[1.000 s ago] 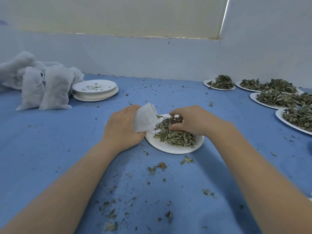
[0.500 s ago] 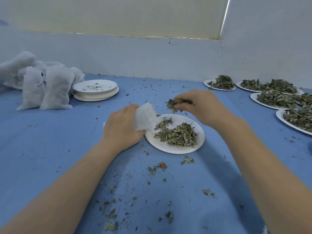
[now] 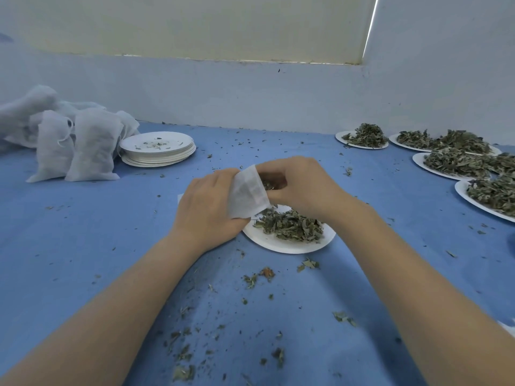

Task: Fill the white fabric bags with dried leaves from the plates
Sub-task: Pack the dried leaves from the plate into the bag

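My left hand point(image 3: 207, 207) grips a small white fabric bag point(image 3: 246, 195) at the middle of the blue table, its mouth turned to the right. My right hand point(image 3: 298, 186) holds a pinch of dried leaves point(image 3: 269, 185) right at that mouth, fingers curled around them. Just below both hands sits a white plate point(image 3: 281, 243) with a low heap of dried leaves point(image 3: 289, 225). How full the bag is cannot be seen.
Several stuffed white bags point(image 3: 75, 146) lean together at the far left, beside a stack of used plates point(image 3: 157, 149). Several plates heaped with leaves point(image 3: 457, 160) line the right side. Leaf crumbs point(image 3: 259, 277) litter the blue tabletop point(image 3: 83, 246). A wall runs behind.
My right hand, which lifted a pinch of leaves off the plate, has moved left to the bag's mouth. My left hand has raised and tilted the bag toward it.
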`<state>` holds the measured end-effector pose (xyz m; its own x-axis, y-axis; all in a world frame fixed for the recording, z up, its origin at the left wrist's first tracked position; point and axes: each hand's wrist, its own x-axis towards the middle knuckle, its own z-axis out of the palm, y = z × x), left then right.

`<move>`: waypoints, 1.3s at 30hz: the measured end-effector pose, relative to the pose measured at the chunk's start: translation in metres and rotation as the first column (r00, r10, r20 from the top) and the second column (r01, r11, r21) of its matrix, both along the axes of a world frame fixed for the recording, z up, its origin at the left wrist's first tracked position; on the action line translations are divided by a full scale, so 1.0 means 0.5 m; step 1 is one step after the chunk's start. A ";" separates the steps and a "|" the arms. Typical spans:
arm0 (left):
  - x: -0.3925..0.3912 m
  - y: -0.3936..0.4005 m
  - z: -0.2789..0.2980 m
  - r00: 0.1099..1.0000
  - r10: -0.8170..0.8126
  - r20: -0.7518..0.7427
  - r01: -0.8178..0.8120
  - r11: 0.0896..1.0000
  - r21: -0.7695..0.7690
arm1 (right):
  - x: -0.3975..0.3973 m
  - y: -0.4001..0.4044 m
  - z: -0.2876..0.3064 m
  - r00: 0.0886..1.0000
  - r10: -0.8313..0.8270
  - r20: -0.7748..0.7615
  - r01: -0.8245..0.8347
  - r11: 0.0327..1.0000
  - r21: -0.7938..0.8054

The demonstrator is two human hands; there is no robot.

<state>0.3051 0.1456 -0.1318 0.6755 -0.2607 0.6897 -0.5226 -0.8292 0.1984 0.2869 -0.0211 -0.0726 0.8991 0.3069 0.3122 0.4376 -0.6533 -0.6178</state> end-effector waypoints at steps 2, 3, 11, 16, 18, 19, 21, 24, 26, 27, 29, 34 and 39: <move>0.001 0.003 0.000 1.000 0.002 -0.008 -0.003 0.999 -0.043 | -0.001 -0.005 0.004 0.989 0.082 -0.123 -0.079 0.996 0.031; 0.002 0.004 -0.001 1.000 -0.002 -0.006 0.001 0.999 -0.053 | -0.002 -0.007 0.007 0.981 0.110 -0.157 -0.108 0.994 0.021; 0.001 0.000 -0.002 0.999 -0.035 0.023 0.037 0.995 -0.090 | 0.002 0.008 -0.002 0.997 -0.039 0.064 0.047 0.991 -0.123; 0.000 -0.009 -0.003 0.998 -0.033 0.059 0.037 0.997 -0.075 | 0.000 0.022 -0.008 0.998 -0.016 0.064 0.023 0.994 -0.109; 0.002 -0.008 -0.002 0.998 -0.025 0.062 0.030 0.996 -0.079 | 0.000 0.013 0.001 0.997 0.061 -0.043 -0.063 0.996 -0.063; 0.004 -0.005 -0.002 0.998 -0.018 0.064 0.023 0.997 -0.072 | 0.000 0.006 0.006 0.990 0.104 -0.097 -0.107 0.994 -0.026; 0.007 0.002 -0.002 0.998 0.006 0.070 -0.003 0.999 -0.050 | -0.001 -0.011 0.016 0.980 0.143 -0.139 -0.141 0.990 0.029; 0.008 0.008 -0.004 0.997 0.041 0.072 -0.041 0.999 -0.007 | 0.004 -0.042 0.025 0.992 0.069 -0.105 -0.062 0.996 0.066; 0.010 0.010 -0.006 0.997 0.044 0.070 -0.046 0.999 0.029 | 0.006 -0.060 0.028 0.990 -0.057 -0.128 0.054 0.998 -0.030; 0.012 0.010 -0.006 0.997 0.041 0.059 -0.043 0.998 0.042 | 0.008 -0.068 0.030 0.982 -0.120 -0.147 0.096 0.982 -0.161; 0.014 0.011 -0.006 0.998 0.038 0.042 -0.041 0.997 0.059 | 0.011 -0.078 0.028 0.949 -0.225 -0.219 0.109 0.891 -0.442; 0.013 0.011 -0.006 0.998 0.041 0.039 -0.044 0.996 0.080 | 0.015 -0.064 0.010 0.922 -0.287 -0.261 0.047 0.750 -0.660; 0.014 0.012 -0.006 0.999 0.044 0.031 -0.046 0.996 0.078 | 0.024 -0.062 -0.008 0.964 -0.225 -0.138 0.099 0.793 -0.601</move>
